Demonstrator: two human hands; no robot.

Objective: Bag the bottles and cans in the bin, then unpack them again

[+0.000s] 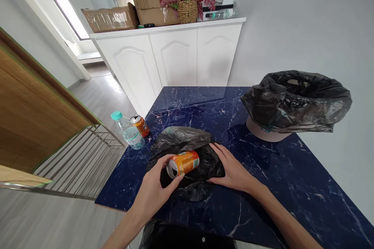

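Note:
An orange soda can [187,162] lies on its side in my left hand [157,184], opened top toward the left, thumb and fingers around its near end. It is at the mouth of a black plastic bag [182,137] spread on the table. My right hand [230,169] grips the bag's right side, thumb low and fingers above; some fingertips are hidden in the folds. A second orange can [140,125] stands upright at the table's left edge, behind a clear plastic bottle [130,131] with a turquoise cap.
A bin [264,130] lined with a black bag [298,101] stands at the right of the blue marble-patterned table [195,101]. White cabinets [175,54] behind carry cardboard boxes [112,19] and a flower basket [187,11]. A metal rack [84,163] is at the left.

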